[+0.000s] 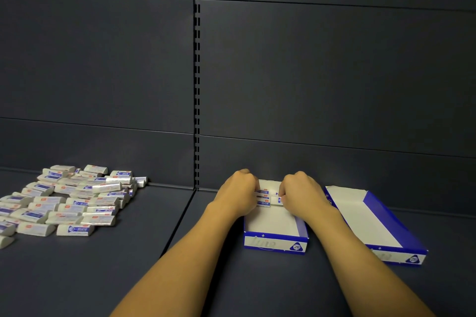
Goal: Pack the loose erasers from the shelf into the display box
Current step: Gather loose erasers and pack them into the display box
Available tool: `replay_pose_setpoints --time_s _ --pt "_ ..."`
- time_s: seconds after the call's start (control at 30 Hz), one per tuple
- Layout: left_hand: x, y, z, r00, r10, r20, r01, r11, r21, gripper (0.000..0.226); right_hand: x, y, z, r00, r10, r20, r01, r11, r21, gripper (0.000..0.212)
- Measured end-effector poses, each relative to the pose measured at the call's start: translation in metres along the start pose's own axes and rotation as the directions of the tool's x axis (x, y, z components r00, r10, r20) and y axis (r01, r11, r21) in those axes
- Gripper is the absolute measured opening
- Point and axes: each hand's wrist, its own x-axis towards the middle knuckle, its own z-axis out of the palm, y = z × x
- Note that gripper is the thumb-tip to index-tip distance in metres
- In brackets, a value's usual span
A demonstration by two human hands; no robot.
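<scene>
On the display box (276, 243) front, a blue triangle reads "2B".

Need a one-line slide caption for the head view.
Both hands set erasers into the display box; loose pile waits left.

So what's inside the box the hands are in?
A few erasers at the far end of the display box; near part bare white. Both hands cover the rest.
</scene>
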Motion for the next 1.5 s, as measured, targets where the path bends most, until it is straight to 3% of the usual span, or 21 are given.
replay_pose_setpoints --time_s 0.37,0.77,0.87,1.0,1.2,1.5 --pt "-0.001 0.001 0.003 1.000 0.008 -0.020 -0.009 0.999 -0.034 0.028 -0.001 -0.005 0.009 0.998 -0.037 -0.047 0.037 0.999 -0.010 0.031" --pt "-0.001 -0.003 0.000 1.000 -0.009 -0.026 0.007 0.996 -0.091 0.027 -0.005 -0.007 -0.006 1.000 -0.027 0.010 0.027 0.998 0.048 0.021" --pt "0.002 -0.011 -0.015 0.999 -0.034 -0.035 0.030 0.995 -0.095 0.027 -0.005 0.001 -0.029 0.999 -0.024 0.035 0.019 0.991 0.130 0.017" --pt "0.004 -0.024 -0.044 0.998 -0.053 0.029 0.052 0.998 0.033 0.028 -0.005 0.013 -0.062 0.999 -0.044 0.004 0.042 0.978 0.206 0.007" --pt "-0.016 -0.042 -0.089 0.976 -0.189 0.103 0.164 0.963 0.215 0.021 -0.007 -0.001 -0.091 0.986 -0.144 0.083 0.129 0.979 0.159 0.019" --pt "-0.075 -0.053 -0.138 0.931 -0.362 0.046 0.332 0.893 0.305 0.026 -0.022 -0.060 -0.099 0.949 -0.295 0.113 0.271 0.944 0.190 0.031"
